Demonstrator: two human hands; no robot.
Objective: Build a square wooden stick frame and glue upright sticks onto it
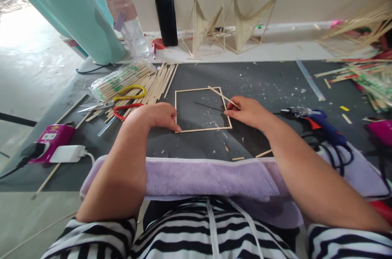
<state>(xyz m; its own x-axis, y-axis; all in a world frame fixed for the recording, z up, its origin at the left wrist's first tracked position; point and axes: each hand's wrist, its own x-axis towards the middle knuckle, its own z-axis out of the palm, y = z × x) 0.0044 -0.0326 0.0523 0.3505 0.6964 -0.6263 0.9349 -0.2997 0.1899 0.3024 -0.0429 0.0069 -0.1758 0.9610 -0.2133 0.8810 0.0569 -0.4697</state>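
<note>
A square frame of thin wooden sticks (204, 130) lies flat on the dark tabletop in front of me. At its lower left corner, my left hand (161, 116) grips the frame, thumb on the corner and fingers curled by the left side. My right hand (245, 108) pinches a loose wooden stick (221, 95), which slants over the frame's upper right corner. Its fingertips are also close to the frame's right side; whether they touch it I cannot tell. Beside my left wrist lie scissors (130, 92) with yellow and red handles.
A glue gun (324, 122) lies right of my right forearm. Bundled sticks (159, 81) spread at the left, near a pink power adapter (56, 136). Along the wall stand a phone (167, 22), a bottle (133, 32) and stick models (202, 26). A purple towel (208, 179) covers the front edge.
</note>
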